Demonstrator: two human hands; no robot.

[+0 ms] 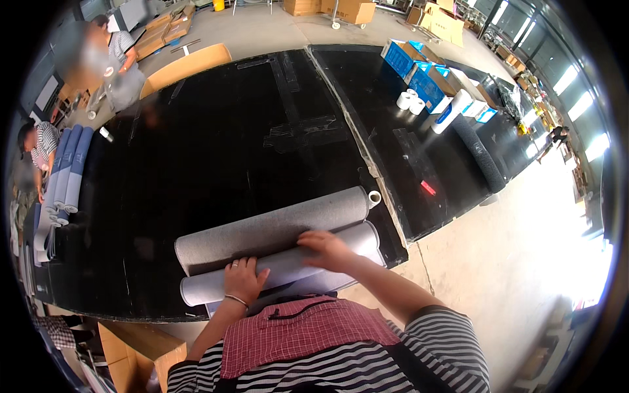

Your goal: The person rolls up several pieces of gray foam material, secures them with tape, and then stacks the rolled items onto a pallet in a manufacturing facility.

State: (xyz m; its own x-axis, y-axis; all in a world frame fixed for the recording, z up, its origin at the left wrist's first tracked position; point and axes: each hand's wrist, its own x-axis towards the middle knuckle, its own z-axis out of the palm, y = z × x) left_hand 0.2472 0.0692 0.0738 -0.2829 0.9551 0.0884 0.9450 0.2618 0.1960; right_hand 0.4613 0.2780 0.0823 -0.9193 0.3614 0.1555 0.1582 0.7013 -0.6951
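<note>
On the near edge of the black table, a dark grey rolled sheet (275,228) lies crosswise, slanting up to the right. In front of it, nearer me, sits a paler grey-lavender roll (209,285). My left hand (244,280) rests flat on the pale roll's left part, fingers over its top and thumb out to the right. Right of it, my right hand (325,251) is spread over the same roll, its fingertips near the grey roll and slightly blurred. More rolled material (327,283) shows below the pale roll, partly hidden by my arms and apron.
Blue cartons (429,88), white tape rolls (410,102), a dark roll (480,156) and a red piece (428,188) lie on the right table section. Blue rolls (69,169) are stacked at far left, beside a person (42,154). An open cardboard box (141,354) stands below the table's left edge.
</note>
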